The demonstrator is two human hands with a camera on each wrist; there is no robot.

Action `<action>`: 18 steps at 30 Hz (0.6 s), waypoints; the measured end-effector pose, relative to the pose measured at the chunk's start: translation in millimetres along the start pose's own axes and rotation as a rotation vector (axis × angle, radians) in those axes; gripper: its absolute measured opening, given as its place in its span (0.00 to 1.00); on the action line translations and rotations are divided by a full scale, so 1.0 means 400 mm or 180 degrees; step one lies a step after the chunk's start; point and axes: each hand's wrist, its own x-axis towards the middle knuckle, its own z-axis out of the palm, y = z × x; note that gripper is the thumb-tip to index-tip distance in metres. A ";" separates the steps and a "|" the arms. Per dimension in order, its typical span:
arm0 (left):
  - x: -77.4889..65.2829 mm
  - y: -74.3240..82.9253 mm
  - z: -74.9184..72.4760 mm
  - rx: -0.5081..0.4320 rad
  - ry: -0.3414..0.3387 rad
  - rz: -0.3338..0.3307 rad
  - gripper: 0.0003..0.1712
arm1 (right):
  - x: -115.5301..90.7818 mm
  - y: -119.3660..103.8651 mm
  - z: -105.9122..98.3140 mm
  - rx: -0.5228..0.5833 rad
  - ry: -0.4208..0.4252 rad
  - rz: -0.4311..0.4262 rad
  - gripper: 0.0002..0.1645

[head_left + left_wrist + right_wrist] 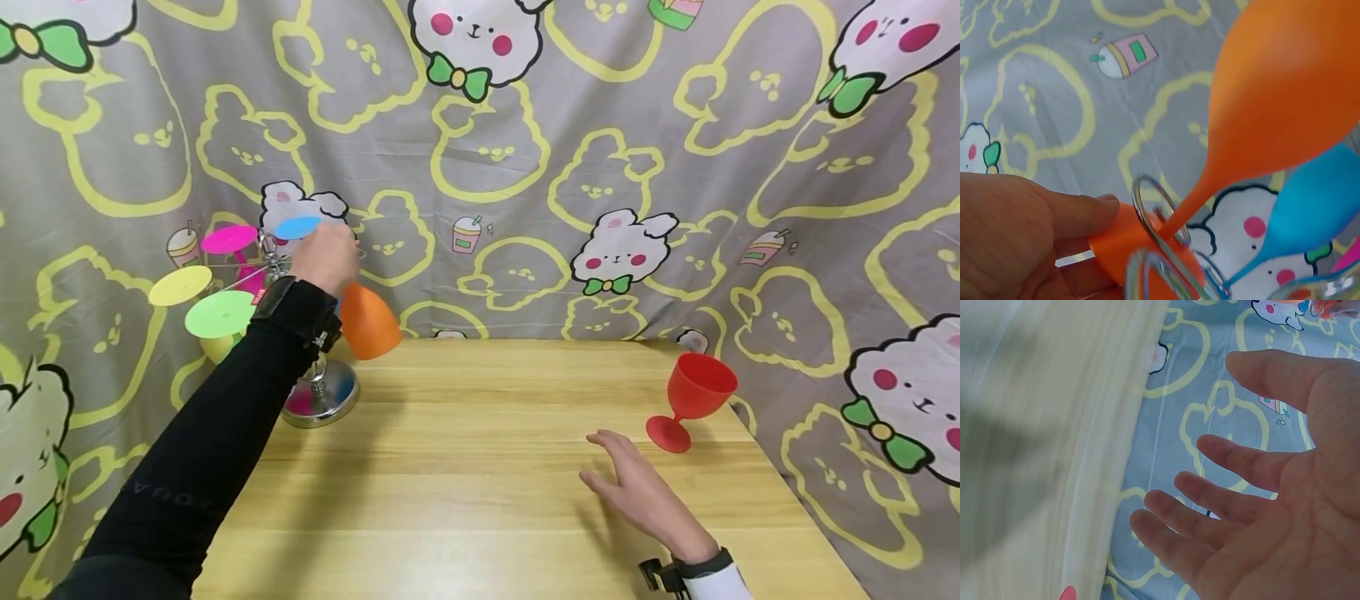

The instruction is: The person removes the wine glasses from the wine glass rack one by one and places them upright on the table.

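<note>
My left hand (327, 254) pinches the foot of an orange plastic goblet (369, 323) between thumb and fingers. The goblet hangs bowl down at a chrome wire rack (321, 400), its stem (1188, 206) within a wire loop (1150, 206) in the left wrist view. A blue goblet (298, 227), a pink one (231, 240), a yellow one (180, 285) and a green one (221, 315) hang around the same rack. Over the table, my right hand (648, 496) is held with fingers spread, holding nothing. Just beyond it a red goblet (699, 390) stands upright.
The wooden table (480, 467) spans the space between both hands. A grey cartoon-print curtain (517, 275) hangs behind it and along both sides. The left forearm in its black sleeve (202, 442) covers part of the rack and the table's left side.
</note>
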 end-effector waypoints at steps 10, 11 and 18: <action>0.029 -0.044 -0.003 0.0078 -0.0115 -0.0155 0.14 | 0.010 -0.001 0.007 -0.0043 0.0005 -0.0057 0.37; 0.032 -0.045 -0.002 0.0064 -0.0103 -0.0132 0.13 | 0.009 0.000 0.008 -0.0042 -0.0005 -0.0048 0.38; 0.056 -0.042 -0.005 0.0048 -0.0207 -0.0128 0.11 | 0.007 0.002 0.006 -0.0018 -0.0035 0.0002 0.41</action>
